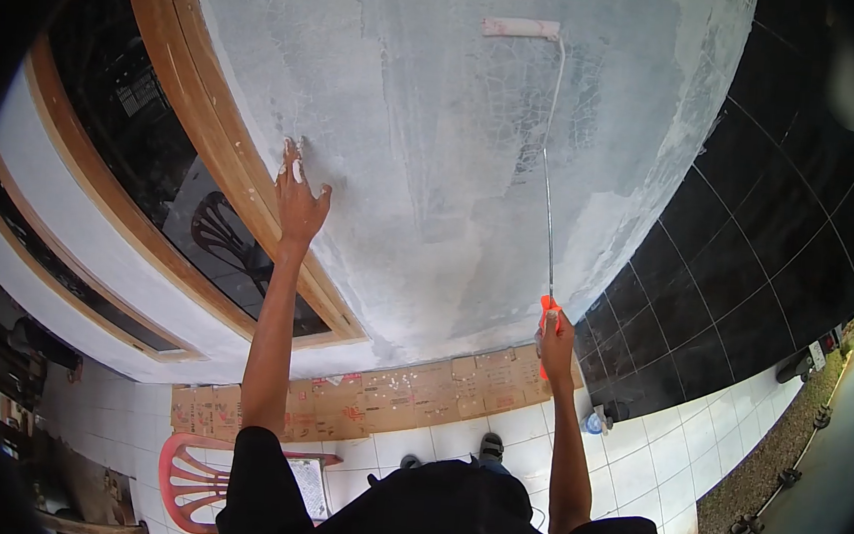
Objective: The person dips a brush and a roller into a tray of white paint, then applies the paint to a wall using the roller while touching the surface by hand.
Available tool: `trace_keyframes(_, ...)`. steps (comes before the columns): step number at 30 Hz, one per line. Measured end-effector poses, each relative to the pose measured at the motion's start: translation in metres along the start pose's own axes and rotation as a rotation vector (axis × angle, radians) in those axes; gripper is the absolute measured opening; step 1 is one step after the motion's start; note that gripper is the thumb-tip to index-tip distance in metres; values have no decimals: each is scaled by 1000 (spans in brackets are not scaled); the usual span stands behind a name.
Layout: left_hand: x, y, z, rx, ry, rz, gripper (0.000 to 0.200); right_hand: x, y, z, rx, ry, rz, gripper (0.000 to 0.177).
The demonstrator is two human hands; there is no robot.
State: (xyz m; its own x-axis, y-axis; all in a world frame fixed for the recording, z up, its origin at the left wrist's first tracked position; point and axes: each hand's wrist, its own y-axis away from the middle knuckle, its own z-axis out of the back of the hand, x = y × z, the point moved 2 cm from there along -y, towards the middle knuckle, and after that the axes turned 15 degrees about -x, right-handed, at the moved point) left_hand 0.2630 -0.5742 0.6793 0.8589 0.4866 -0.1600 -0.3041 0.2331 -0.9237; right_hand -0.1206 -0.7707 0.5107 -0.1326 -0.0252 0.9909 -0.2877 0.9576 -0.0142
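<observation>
My right hand point(555, 329) is wrapped round the orange handle of a long paint roller point(550, 196). The whitish roller head point(522, 29) lies against the grey, patchy wall point(425, 166), high up, where fine cracks show. My left hand point(302, 197) is raised at the wall beside the wooden window frame point(207, 129), with fingers apart and white paint on the fingertips. It holds nothing.
Cardboard point(376, 404) lies along the wall's foot on the white tiled floor point(642, 465). A red chair point(192, 479) stands at lower left. Black tiles point(707, 279) cover the wall at right, with a small bluish container point(591, 423) below them.
</observation>
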Motion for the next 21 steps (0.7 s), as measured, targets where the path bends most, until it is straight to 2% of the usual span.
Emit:
trace_keyframes(2,0,0,-1,-14,-2,-13,79,-59,16,22,-9,99,12,32)
trace_keyframes(5,-1,0,-1,4,-34,-3,78,-133,65,59,27,113,-217,34)
trace_keyframes(6,-2,0,-2,5,-34,-4,78,-163,78,72,14,156,-121,35)
trace_keyframes(7,-1,1,-2,2,-36,-2,77,-170,95,83,31,141,-299,38)
trace_keyframes(11,-3,0,-2,-4,-38,10,76,-184,102,101,11,178,-314,37)
trace_keyframes(13,-1,0,-4,-12,-37,-1,75,-160,87,96,9,191,-300,37)
trace_keyframes(15,0,0,-5,-20,-31,-8,75,-125,59,87,1,240,-75,33)
trace_keyframes(17,-3,-1,-6,-28,-61,-16,77,-70,30,65,12,85,-78,30)
trace_keyframes(21,-12,-3,-9,-54,-42,9,78,46,-6,25,9,-10,-31,28)
